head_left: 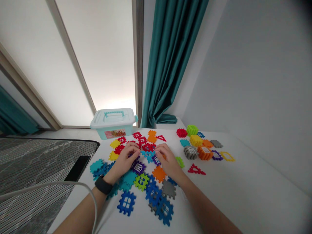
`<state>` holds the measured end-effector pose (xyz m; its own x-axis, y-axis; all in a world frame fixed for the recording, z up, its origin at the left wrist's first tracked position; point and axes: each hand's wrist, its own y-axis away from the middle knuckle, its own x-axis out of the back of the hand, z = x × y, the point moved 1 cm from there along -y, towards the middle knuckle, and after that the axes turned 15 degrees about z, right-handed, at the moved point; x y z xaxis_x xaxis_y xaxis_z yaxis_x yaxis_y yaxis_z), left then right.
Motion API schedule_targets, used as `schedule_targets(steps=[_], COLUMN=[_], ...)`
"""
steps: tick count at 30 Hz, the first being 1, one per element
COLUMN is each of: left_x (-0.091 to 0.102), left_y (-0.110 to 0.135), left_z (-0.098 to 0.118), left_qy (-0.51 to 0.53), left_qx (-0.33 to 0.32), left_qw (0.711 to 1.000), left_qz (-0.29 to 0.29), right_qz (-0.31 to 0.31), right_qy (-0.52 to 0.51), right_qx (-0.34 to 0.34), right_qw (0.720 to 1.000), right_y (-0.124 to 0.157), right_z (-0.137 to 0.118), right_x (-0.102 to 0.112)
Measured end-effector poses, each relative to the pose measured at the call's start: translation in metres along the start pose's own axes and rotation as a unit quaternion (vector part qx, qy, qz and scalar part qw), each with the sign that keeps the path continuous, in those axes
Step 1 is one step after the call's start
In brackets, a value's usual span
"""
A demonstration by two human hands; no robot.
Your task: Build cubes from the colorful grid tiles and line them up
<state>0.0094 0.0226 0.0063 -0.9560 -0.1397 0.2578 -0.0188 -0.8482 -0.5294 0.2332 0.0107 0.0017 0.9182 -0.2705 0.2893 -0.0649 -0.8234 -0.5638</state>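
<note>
My left hand, with a black band on its wrist, hovers low over the left part of a spread of plastic interlocking tiles. Its thumb and fingers are curved and apart, close to a purple tile with a white window. Facing it, my right hand has bent fingers with a gap to the thumb, beside another purple window tile and partly over an orange piece. Between the hands lies a light-blue tile, with red tiles behind it. I see nothing plainly held; some fingertips are hidden.
Blue tiles, a green window tile and an orange tile lie nearer me. Assembled blocks, including an orange one, stand at right near a red triangle. A lidded box stands behind. A cable crosses my left arm.
</note>
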Motion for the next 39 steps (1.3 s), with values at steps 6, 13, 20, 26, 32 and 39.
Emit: schedule_targets(steps=[6,13,20,26,32,39], left_x=[0.001,0.001,-0.001,-0.001,-0.002,-0.005], left_y=[0.000,0.000,0.000,0.001,0.002,0.006], left_z=[0.007,0.002,-0.009,-0.012,-0.010,-0.005], left_qy=[0.052,0.049,-0.009,-0.063,-0.099,-0.111], left_qx=[0.117,0.110,0.019,-0.057,-0.111,-0.132], left_qw=[0.992,0.992,0.999,0.996,0.989,0.985], left_qz=[-0.023,-0.043,-0.025,-0.010,-0.016,-0.020], right_qz=[-0.023,-0.031,-0.025,0.003,0.006,0.015], right_qy=[-0.057,-0.098,-0.104,-0.010,0.080,0.142], right_qx=[-0.127,-0.220,-0.219,-0.114,-0.014,0.046], right_qw=[0.990,0.970,0.970,0.993,0.997,0.989], right_y=[-0.001,0.001,0.001,0.000,0.005,0.012], right_z=[-0.001,-0.001,0.003,0.003,0.003,0.006], right_x=[-0.003,-0.004,-0.006,-0.003,-0.005,-0.009])
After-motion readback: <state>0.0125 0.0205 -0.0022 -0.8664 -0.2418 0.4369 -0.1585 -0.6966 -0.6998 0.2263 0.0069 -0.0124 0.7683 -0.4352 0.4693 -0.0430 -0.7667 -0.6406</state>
